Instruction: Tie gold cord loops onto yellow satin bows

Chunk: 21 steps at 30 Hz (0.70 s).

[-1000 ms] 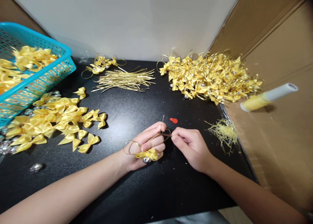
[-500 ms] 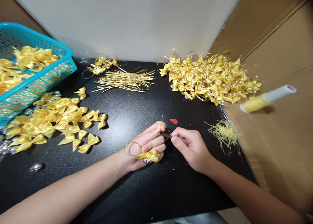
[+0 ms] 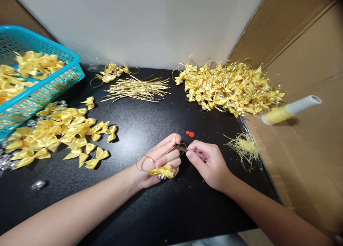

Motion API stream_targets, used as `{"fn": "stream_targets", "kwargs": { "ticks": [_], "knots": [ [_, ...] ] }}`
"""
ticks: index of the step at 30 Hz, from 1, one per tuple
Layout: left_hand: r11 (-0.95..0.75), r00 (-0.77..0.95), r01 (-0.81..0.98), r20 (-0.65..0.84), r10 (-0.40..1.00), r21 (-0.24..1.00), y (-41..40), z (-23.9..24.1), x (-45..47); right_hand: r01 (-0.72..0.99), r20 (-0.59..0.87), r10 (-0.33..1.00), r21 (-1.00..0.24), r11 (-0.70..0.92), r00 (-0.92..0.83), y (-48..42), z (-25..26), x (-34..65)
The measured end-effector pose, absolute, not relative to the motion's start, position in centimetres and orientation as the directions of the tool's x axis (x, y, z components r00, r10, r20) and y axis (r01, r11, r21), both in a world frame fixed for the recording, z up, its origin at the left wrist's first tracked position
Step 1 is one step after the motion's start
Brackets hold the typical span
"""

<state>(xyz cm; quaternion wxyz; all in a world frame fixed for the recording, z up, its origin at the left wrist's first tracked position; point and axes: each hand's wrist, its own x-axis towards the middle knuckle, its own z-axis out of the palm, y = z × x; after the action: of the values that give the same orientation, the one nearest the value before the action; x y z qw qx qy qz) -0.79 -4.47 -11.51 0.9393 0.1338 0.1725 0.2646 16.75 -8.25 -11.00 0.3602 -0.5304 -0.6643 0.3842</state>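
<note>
Your left hand (image 3: 158, 163) rests on the black table (image 3: 150, 213) near its front middle, fingers curled around one yellow satin bow (image 3: 165, 171). The bow is glossy, with two folded wings, and a single silver bead (image 3: 160, 176) sits just beneath it. One thin gold cord (image 3: 143, 162) loops out from it over your wrist and runs up between your thumb and forefinger. Your right hand (image 3: 210, 163) pinches one slim dark tool (image 3: 184, 149), whose tip meets the cord at your left fingertips.

You have one turquoise basket (image 3: 43, 90) with bows inside at the far left and one heap of loose bows (image 3: 53, 131) beside it, too many to count. One bundle of gold cords (image 3: 136, 88) lies at the back, with one big heap of corded bows (image 3: 230, 87) to its right. There are also one thread spool (image 3: 291, 110), one tuft of thread scraps (image 3: 245, 147) and two red dots (image 3: 190, 133).
</note>
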Motion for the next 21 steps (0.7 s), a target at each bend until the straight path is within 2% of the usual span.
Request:
{"fn": "stream_targets", "kwargs": {
  "ticks": [21],
  "knots": [
    [0.810, 0.794, -0.463, -0.239, 0.560, 0.359, -4.63, -11.42, -0.64, 0.367, 0.056, 0.984, -0.923, 0.115, -0.168, -8.84, -11.68, 16.25]
  ]
}}
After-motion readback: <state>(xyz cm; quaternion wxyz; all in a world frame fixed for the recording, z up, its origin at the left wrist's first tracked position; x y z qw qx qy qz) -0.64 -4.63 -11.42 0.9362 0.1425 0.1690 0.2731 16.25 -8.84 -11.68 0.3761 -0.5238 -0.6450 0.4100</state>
